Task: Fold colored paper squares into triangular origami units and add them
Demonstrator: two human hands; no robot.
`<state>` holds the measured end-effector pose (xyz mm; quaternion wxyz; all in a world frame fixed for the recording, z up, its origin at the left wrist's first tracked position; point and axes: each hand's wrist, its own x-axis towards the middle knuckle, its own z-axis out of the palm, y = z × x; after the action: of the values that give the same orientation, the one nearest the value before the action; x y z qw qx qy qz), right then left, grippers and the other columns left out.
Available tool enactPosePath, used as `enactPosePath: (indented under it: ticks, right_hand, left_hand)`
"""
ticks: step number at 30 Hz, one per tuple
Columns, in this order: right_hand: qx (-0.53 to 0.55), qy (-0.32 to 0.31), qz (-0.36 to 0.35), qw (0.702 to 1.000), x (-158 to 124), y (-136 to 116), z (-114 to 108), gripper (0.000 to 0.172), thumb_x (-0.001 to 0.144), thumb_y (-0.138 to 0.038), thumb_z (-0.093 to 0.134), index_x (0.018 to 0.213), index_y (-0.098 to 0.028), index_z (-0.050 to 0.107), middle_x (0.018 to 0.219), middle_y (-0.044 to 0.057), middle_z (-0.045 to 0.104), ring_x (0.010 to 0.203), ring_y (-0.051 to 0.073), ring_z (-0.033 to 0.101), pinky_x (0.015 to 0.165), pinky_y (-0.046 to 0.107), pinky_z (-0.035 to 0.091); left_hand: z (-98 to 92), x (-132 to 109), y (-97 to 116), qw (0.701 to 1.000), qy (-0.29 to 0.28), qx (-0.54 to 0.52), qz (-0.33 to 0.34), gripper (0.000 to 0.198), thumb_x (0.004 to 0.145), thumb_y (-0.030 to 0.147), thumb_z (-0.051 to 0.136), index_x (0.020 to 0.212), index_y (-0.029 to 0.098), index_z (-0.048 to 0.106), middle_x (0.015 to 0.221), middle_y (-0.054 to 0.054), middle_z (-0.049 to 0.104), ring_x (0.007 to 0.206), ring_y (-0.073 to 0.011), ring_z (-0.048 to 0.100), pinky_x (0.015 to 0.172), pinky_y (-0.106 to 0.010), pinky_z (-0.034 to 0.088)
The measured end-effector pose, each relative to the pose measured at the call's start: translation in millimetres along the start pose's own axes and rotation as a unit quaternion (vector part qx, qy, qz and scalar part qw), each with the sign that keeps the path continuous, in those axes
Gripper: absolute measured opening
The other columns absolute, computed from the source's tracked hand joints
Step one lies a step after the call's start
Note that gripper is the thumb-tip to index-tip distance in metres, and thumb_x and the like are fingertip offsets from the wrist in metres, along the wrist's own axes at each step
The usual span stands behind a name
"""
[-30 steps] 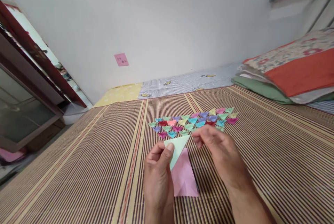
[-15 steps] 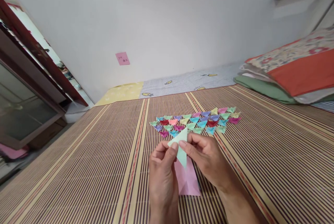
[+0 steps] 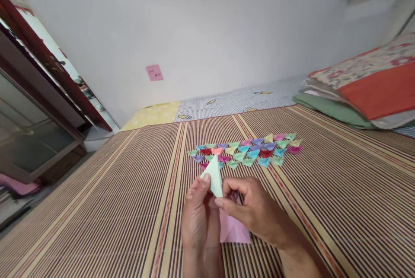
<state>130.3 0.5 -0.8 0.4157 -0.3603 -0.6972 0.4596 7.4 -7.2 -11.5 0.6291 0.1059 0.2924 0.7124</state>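
Note:
A pale green folded paper triangle (image 3: pixel 214 177) stands point-up between my two hands. My left hand (image 3: pixel 198 219) pinches its left edge with thumb and fingers. My right hand (image 3: pixel 251 211) is curled and pinches its lower right side. Under my hands a pink paper sheet (image 3: pixel 234 230) lies flat on the striped bamboo mat (image 3: pixel 129 209). Just beyond my fingers, several small folded paper pieces (image 3: pixel 249 150) in many colours lie in rows on the mat.
Folded bedding with an orange and floral cover (image 3: pixel 366 83) lies at the right. A dark wooden cabinet with glass (image 3: pixel 32 122) stands at the left. A pink note (image 3: pixel 154 72) is stuck on the white wall. A checked sheet (image 3: pixel 233 100) lies beyond the mat.
The green paper went from a wide triangle held flat to a narrower upright shape. My right hand moved in from the right and closed on it beside my left.

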Motion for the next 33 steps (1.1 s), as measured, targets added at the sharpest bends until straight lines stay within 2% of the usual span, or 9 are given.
enactPosePath:
  ticks: [4,6,8,10,12,14,22,29,33]
  right_hand:
    - [-0.034,-0.010,0.006,0.999,-2.7,6.8,-8.6,0.029,0.087,-0.023,0.068,0.065,-0.020,0.050,0.061,-0.006,0.044,0.059,0.011,0.039,0.055,0.027,0.029]
    - [-0.034,-0.016,0.000,0.999,-3.3,7.0,-14.3,0.026,0.088,-0.024,0.068,0.067,-0.020,0.054,0.063,-0.006,0.048,0.061,0.012,0.043,0.056,0.026,0.031]
    - [-0.026,0.029,-0.009,0.999,-2.6,4.6,-16.9,0.021,0.091,-0.029,0.067,0.073,-0.021,0.061,0.067,-0.005,0.055,0.064,0.013,0.050,0.059,0.026,0.037]
    - [-0.037,0.110,-0.023,0.993,-0.9,1.5,-15.1,0.021,0.093,-0.032,0.067,0.076,-0.021,0.064,0.068,-0.003,0.060,0.064,0.014,0.053,0.061,0.026,0.040]
    - [-0.062,0.179,-0.047,0.981,0.7,0.0,-10.0,0.023,0.094,-0.031,0.066,0.074,-0.020,0.062,0.067,-0.003,0.060,0.063,0.013,0.053,0.060,0.026,0.040]
    - [-0.088,0.209,-0.059,0.972,1.2,0.7,-4.8,0.025,0.096,-0.028,0.063,0.073,-0.020,0.060,0.065,-0.004,0.058,0.061,0.013,0.052,0.060,0.026,0.039]
    - [-0.122,0.216,-0.099,0.964,1.1,2.4,-7.1,0.022,0.098,-0.023,0.058,0.076,-0.020,0.057,0.066,-0.004,0.055,0.060,0.012,0.048,0.058,0.026,0.036]
    - [-0.057,0.209,-0.066,0.974,2.6,7.0,-10.5,0.040,0.103,-0.034,0.051,0.067,-0.022,0.040,0.060,-0.006,0.037,0.056,0.011,0.038,0.052,0.026,0.029]
    - [0.021,0.224,-0.048,0.973,3.0,15.1,-14.1,0.035,0.102,-0.040,0.056,0.072,-0.021,0.052,0.062,-0.006,0.043,0.056,0.011,0.040,0.051,0.024,0.032]
  left_hand:
    - [-0.4,0.7,0.8,0.999,-0.011,0.030,-0.002,0.033,0.055,0.020,0.099,0.075,0.012,0.074,0.070,-0.002,0.071,0.060,-0.0099,0.064,0.057,-0.017,0.053]
    - [0.5,0.9,0.1,0.999,-0.013,0.051,0.008,0.035,0.053,0.021,0.100,0.073,0.013,0.073,0.069,-0.001,0.071,0.057,-0.0082,0.062,0.055,-0.016,0.051]
    - [1.8,0.7,-1.5,0.997,-0.012,0.076,0.030,0.036,0.052,0.024,0.101,0.073,0.014,0.073,0.071,-0.001,0.072,0.054,-0.0067,0.059,0.051,-0.014,0.048]
    - [2.9,0.1,-3.6,0.993,-0.013,0.107,0.054,0.036,0.054,0.027,0.100,0.072,0.014,0.073,0.071,0.000,0.071,0.051,-0.0051,0.055,0.048,-0.014,0.045]
    - [3.6,-0.6,-5.4,0.987,-0.015,0.140,0.074,0.034,0.057,0.030,0.099,0.072,0.014,0.073,0.068,0.001,0.069,0.049,-0.0045,0.053,0.049,-0.014,0.046]
    - [3.2,-1.0,-6.4,0.982,-0.013,0.165,0.093,0.034,0.059,0.034,0.098,0.072,0.014,0.073,0.067,0.001,0.068,0.051,-0.0053,0.055,0.051,-0.015,0.049]
    - [-3.6,1.0,-3.1,0.959,-0.040,0.264,0.094,0.032,0.066,0.040,0.093,0.073,0.014,0.075,0.068,0.001,0.069,0.053,-0.0072,0.061,0.054,-0.016,0.052]
    - [-2.8,-1.1,-6.0,0.961,-0.082,0.261,0.046,0.029,0.069,0.036,0.092,0.074,0.015,0.072,0.072,-0.002,0.071,0.068,-0.0140,0.067,0.068,-0.025,0.061]
    - [-2.3,-1.7,-8.7,0.956,-0.092,0.275,0.039,0.030,0.070,0.036,0.092,0.073,0.014,0.072,0.070,-0.001,0.069,0.067,-0.0127,0.066,0.067,-0.022,0.060]
